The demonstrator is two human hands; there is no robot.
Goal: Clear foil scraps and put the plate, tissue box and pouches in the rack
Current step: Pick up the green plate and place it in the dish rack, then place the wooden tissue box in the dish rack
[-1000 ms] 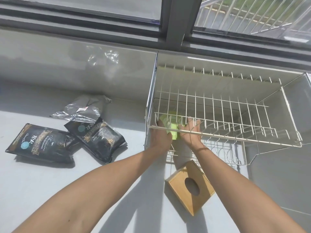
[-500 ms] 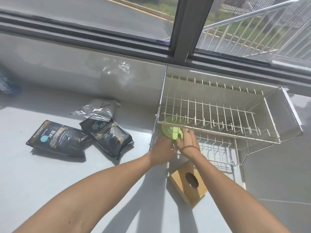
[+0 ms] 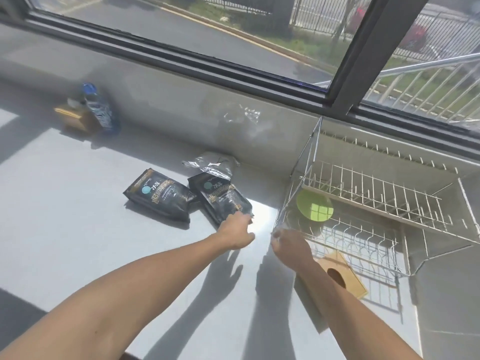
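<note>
A green plate [image 3: 314,205] stands tilted in the lower tier of the wire rack [image 3: 376,193] at its left end. Two black pouches [image 3: 158,198] [image 3: 220,198] lie on the counter left of the rack, with a silver foil pouch [image 3: 211,165] behind them. My left hand [image 3: 237,231] hovers with fingers apart at the near corner of the right black pouch, holding nothing. My right hand [image 3: 291,244] is at the rack's front left corner, empty, fingers loosely curled. A wooden tissue box [image 3: 342,271] lies on the counter under the rack's front edge.
A second wooden box [image 3: 74,116] and a blue bottle [image 3: 100,110] stand at the far left against the wall. A window sill and frame run along the back. The grey counter [image 3: 78,216] stretches left and toward me.
Both hands have let go of the green plate, which now stays in the rack. My left hand has moved left toward the black pouches; the view has swung left.
</note>
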